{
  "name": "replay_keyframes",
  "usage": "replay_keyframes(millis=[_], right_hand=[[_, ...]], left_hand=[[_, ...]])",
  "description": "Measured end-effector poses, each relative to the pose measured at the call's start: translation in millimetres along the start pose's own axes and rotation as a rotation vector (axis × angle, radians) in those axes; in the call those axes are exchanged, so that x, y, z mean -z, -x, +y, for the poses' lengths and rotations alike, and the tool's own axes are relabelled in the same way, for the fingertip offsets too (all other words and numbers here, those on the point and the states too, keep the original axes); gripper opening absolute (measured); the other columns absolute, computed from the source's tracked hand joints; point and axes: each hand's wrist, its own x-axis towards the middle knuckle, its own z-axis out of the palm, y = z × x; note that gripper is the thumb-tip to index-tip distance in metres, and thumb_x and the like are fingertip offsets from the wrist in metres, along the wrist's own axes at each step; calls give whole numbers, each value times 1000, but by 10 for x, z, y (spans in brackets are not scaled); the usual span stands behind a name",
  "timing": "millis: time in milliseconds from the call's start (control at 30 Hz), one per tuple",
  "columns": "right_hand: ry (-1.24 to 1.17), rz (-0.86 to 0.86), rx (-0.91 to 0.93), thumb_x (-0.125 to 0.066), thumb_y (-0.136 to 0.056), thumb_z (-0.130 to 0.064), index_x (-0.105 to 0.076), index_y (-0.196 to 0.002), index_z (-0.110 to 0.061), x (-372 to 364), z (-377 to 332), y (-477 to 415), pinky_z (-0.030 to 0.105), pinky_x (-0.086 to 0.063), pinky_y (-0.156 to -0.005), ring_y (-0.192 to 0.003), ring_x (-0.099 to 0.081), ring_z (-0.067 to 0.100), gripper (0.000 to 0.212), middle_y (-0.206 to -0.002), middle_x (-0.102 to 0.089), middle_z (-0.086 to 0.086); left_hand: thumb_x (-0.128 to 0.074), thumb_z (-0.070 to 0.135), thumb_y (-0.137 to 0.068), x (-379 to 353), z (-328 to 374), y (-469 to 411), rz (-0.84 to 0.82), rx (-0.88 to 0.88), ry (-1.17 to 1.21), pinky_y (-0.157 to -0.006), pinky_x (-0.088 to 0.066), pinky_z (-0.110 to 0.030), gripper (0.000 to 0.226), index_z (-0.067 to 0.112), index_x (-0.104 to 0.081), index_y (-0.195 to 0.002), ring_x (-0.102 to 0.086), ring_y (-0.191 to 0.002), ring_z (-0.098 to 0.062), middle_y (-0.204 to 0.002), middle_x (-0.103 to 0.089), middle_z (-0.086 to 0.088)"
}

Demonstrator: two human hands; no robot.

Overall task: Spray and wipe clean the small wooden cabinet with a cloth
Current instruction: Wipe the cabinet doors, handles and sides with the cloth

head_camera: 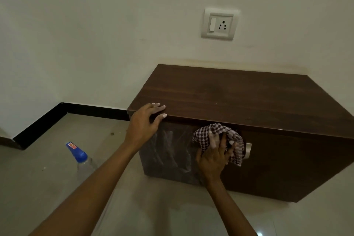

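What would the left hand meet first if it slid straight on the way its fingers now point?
The left hand rests on the cabinet top's front corner, with its fingers pointing across the bare top. The way looks free up to the wall behind, though depth is unclear.

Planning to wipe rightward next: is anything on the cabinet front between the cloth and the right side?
Yes: the handle sticks out of the cabinet front, right beside the cloth that the right hand grips, and is partly hidden by it. Past the handle, nothing visible blocks the front.
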Motion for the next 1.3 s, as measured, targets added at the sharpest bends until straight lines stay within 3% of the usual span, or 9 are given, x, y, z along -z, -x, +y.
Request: replay_keyframes(millis=[133,267,433,600,700,833,967,1200,1300], right_hand=[[72,15,-99,-44,-74,-27,-43,-116,-6,-160,-222,11,44,-4,-115,-145,1,17,47,-126,-40,18],[29,-179,76,-42,-73,-24,-47,-115,-11,-371,-626,59,58,-40,-93,-117,-39,33,44,-114,-63,19],[-78,-337,723,-44,-75,-9,-71,-107,-16,-538,-993,27,35,-9,-114,-109,-63,16,43,-118,-67,2],[-10,-54,153,-46,-87,-27,-52,-117,-12,-337,-480,78,43,-19,-107,-121,-42,29,34,-117,-64,15],[-10,59,-97,-44,-79,-26,-41,-115,-5,-364,-454,40,42,-5,-112,-142,-12,20,42,-123,-46,18],[-1,-69,233,-41,-80,-26,-46,-113,-14,-557,-836,6,42,-18,-104,-120,-37,23,36,-120,-59,12],[-13,-164,687,-38,-82,-15,-44,-116,-18,-858,-1265,-38,42,-3,-115,-118,-40,16,35,-123,-64,0],[-15,-242,856,-45,-76,-12,-64,-114,-19,-748,-1149,2,36,-4,-116,-119,-54,15,43,-123,-64,-1],[-38,-180,654,-44,-81,-16,-59,-117,-18,-674,-1227,-149,38,0,-116,-122,-44,16,39,-125,-63,1]], left_hand=[[-69,21,-79,62,-57,-91,24,-14,80,-96,-34,-13,30,14,-68,-108,-58,-110,-10,-115,-67,-7],[-69,14,-79,156,-130,-151,-38,-29,154,-89,-33,2,27,9,-69,-105,-55,-103,-2,-112,-68,-8],[-65,10,-81,265,-204,-229,-160,-25,175,-97,-36,-11,26,9,-67,-107,-56,-110,-5,-115,-67,-8],[-69,15,-78,266,-269,-228,-109,15,211,-101,-38,-20,29,11,-68,-107,-56,-115,-11,-116,-66,-8],[-74,20,-74,253,-309,-253,-82,61,231,-97,-39,-19,33,12,-69,-106,-57,-113,-8,-115,-67,-7],[-71,16,-77,323,-449,-314,-18,110,325,-95,-44,-20,26,11,-70,-103,-60,-106,-8,-109,-69,-8],[-57,5,-86,345,-681,-304,76,243,609,-88,-51,-18,26,14,-64,-110,-62,-100,-9,-110,-65,-5],[-50,12,-91,127,-726,-256,108,467,946,-87,-52,-19,30,10,-58,-120,-60,-108,-14,-119,-63,-6],[-47,14,-93,136,-727,-253,98,507,944,-96,-48,-26,32,7,-56,-123,-59,-111,-18,-122,-61,-9]])
